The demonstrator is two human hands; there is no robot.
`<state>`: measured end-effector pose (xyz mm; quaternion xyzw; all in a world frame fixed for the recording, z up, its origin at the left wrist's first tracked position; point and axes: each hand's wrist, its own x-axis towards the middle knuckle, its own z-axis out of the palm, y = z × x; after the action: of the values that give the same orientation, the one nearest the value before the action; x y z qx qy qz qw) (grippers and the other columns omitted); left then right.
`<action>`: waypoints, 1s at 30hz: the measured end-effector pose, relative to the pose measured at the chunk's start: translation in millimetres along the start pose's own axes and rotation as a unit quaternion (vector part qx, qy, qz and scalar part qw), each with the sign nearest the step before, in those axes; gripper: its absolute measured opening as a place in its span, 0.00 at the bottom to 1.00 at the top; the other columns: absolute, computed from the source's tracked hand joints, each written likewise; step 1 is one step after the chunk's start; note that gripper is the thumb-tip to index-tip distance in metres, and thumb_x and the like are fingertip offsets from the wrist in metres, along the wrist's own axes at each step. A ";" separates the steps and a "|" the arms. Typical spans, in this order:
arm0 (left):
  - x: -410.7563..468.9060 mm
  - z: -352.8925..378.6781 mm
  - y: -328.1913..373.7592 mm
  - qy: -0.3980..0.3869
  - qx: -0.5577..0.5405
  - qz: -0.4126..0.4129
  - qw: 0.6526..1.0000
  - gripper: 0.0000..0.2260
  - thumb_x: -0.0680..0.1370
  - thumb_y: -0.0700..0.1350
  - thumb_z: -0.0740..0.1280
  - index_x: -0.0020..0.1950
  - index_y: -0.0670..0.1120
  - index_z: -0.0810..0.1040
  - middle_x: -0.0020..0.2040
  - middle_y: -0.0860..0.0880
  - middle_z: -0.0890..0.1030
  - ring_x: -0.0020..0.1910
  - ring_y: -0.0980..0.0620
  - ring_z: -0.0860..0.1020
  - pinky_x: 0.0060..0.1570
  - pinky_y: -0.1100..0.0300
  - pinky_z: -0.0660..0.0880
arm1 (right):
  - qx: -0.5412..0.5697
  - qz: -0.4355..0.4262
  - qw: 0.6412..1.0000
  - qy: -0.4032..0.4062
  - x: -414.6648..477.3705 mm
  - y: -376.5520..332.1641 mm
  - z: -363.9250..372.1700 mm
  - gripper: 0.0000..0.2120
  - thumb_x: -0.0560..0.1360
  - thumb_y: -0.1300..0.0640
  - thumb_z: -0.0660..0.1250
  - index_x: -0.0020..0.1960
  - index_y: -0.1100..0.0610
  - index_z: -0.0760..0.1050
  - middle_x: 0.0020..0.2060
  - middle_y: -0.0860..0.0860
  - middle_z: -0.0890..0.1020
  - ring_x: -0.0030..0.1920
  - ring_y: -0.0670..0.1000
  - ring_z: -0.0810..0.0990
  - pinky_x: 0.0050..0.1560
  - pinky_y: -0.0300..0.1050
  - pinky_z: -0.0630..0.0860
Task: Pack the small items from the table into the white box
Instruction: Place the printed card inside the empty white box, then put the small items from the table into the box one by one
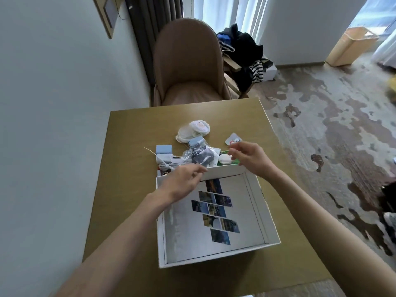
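Tabletop view from the head camera, looking down past two bare forearms. An olive-brown table (128, 146) held an open white box (267, 211) at its near middle, tilted slightly clockwise. A printed sheet (246, 200) with slanted photo strips lay flat on the bottom of the box; nothing else showed inside.

The small items sat in a pile just beyond the far wall of the box. It included two pale blue blocks (164, 149), a white plug (164, 157) with its cable (167, 167), a clear bag (201, 156) holding something dark, a white disc (225, 159) on a green packet (235, 161), a stack of round pads (195, 129) and a card (232, 138) farther back.

The left hand (184, 181) hovered over the far left corner of the box, fingers loosely bent, holding nothing that could be seen. The right hand (248, 157) reached over the far right corner with its fingers curled above the disc; whether they gripped anything could not be told.

Behind the table stood a brown chair (186, 61). To the right were dark clothes (242, 46), a tan bin (351, 46) and a patterned carpet (332, 125).
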<state>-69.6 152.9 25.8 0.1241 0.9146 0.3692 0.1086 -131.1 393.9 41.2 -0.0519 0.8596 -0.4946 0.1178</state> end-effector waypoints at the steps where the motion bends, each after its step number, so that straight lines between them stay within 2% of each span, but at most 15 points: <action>1: 3.9 -2.7 1.7 0.031 -0.012 -0.005 0.999 0.10 0.79 0.45 0.62 0.57 0.52 0.79 0.52 0.54 0.82 0.49 0.57 0.78 0.46 0.64 0.74 | -0.009 0.004 1.000 0.014 10.6 6.8 -7.7 0.07 0.78 0.57 0.67 0.54 0.57 0.81 0.44 0.50 0.84 0.43 0.47 0.83 0.44 0.42 0.78; 4: 18.8 -8.5 -0.1 0.097 -0.001 -0.058 0.994 0.09 0.79 0.45 0.62 0.54 0.52 0.80 0.51 0.54 0.82 0.49 0.57 0.78 0.48 0.58 0.76 | -0.056 0.034 0.998 0.011 41.9 30.0 -20.6 0.10 0.77 0.57 0.67 0.56 0.58 0.82 0.50 0.52 0.85 0.50 0.50 0.83 0.54 0.47 0.78; 5: 24.4 -9.6 -0.8 0.102 0.014 -0.083 0.991 0.09 0.79 0.45 0.62 0.54 0.52 0.80 0.52 0.53 0.82 0.49 0.56 0.78 0.49 0.57 0.76 | -0.080 0.043 0.996 0.003 50.8 37.0 -21.9 0.10 0.77 0.57 0.67 0.56 0.57 0.82 0.51 0.52 0.85 0.50 0.50 0.82 0.54 0.47 0.77; 8: 43.6 -7.7 2.3 0.073 0.051 -0.132 0.987 0.10 0.80 0.45 0.60 0.57 0.50 0.79 0.56 0.50 0.81 0.53 0.52 0.78 0.52 0.55 0.75 | -0.170 0.074 0.983 -0.004 72.0 57.3 -26.3 0.11 0.75 0.57 0.66 0.56 0.54 0.81 0.54 0.52 0.83 0.48 0.51 0.79 0.47 0.43 0.73; 9: 50.6 -5.4 5.6 0.062 0.055 -0.134 0.988 0.11 0.80 0.45 0.60 0.58 0.50 0.79 0.57 0.50 0.80 0.54 0.51 0.77 0.53 0.55 0.75 | -0.207 0.088 0.974 -0.007 78.3 65.2 -28.2 0.13 0.75 0.57 0.66 0.58 0.54 0.80 0.56 0.53 0.82 0.50 0.53 0.78 0.47 0.44 0.73; 12: 73.2 2.8 18.3 0.041 0.068 -0.124 0.989 0.12 0.79 0.45 0.59 0.57 0.50 0.79 0.58 0.50 0.80 0.55 0.52 0.77 0.53 0.57 0.74 | -0.309 0.142 0.940 -0.039 93.4 89.0 -33.6 0.18 0.76 0.52 0.64 0.64 0.54 0.74 0.62 0.58 0.76 0.61 0.60 0.74 0.57 0.52 0.73; 15: 96.8 14.0 30.0 0.017 0.098 -0.116 0.988 0.12 0.79 0.45 0.59 0.57 0.50 0.79 0.58 0.49 0.80 0.56 0.50 0.76 0.54 0.54 0.74 | -0.334 0.179 0.924 -0.057 104.9 107.2 -30.8 0.22 0.77 0.47 0.63 0.67 0.56 0.68 0.63 0.59 0.72 0.64 0.61 0.71 0.60 0.56 0.70; 18: 113.1 28.8 38.6 -0.006 0.108 -0.125 0.986 0.11 0.78 0.45 0.59 0.57 0.50 0.79 0.59 0.49 0.79 0.57 0.49 0.76 0.54 0.53 0.74 | -0.355 0.172 0.917 -0.061 110.8 119.0 -24.0 0.28 0.74 0.46 0.70 0.68 0.57 0.65 0.64 0.59 0.70 0.66 0.60 0.69 0.61 0.58 0.70; 22: 130.7 44.8 48.5 -0.032 0.131 -0.125 0.983 0.11 0.79 0.47 0.59 0.58 0.51 0.78 0.58 0.50 0.79 0.56 0.49 0.76 0.50 0.54 0.72 | -0.292 0.218 0.931 -0.028 110.8 132.9 -27.4 0.31 0.70 0.47 0.74 0.65 0.59 0.65 0.62 0.60 0.70 0.64 0.61 0.70 0.60 0.57 0.70; 27: 165.7 69.4 62.8 -0.092 0.162 -0.120 0.975 0.12 0.78 0.46 0.61 0.60 0.49 0.76 0.60 0.49 0.78 0.58 0.48 0.75 0.55 0.53 0.73 | -0.141 0.235 0.962 -0.001 98.1 151.6 -53.6 0.12 0.77 0.55 0.63 0.56 0.60 0.67 0.56 0.61 0.77 0.56 0.62 0.77 0.52 0.51 0.74; 30: 190.9 95.6 69.7 -0.153 0.233 -0.104 0.955 0.15 0.76 0.48 0.64 0.63 0.49 0.73 0.62 0.49 0.76 0.61 0.47 0.74 0.53 0.54 0.72 | -0.045 0.232 0.971 0.041 77.4 159.3 -76.0 0.10 0.79 0.56 0.63 0.56 0.61 0.69 0.54 0.59 0.79 0.54 0.60 0.78 0.55 0.56 0.76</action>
<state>-212.1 322.1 -12.9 0.1051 0.9553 0.1094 0.2536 -220.8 522.2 -71.2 0.1638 0.8736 -0.4161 0.1919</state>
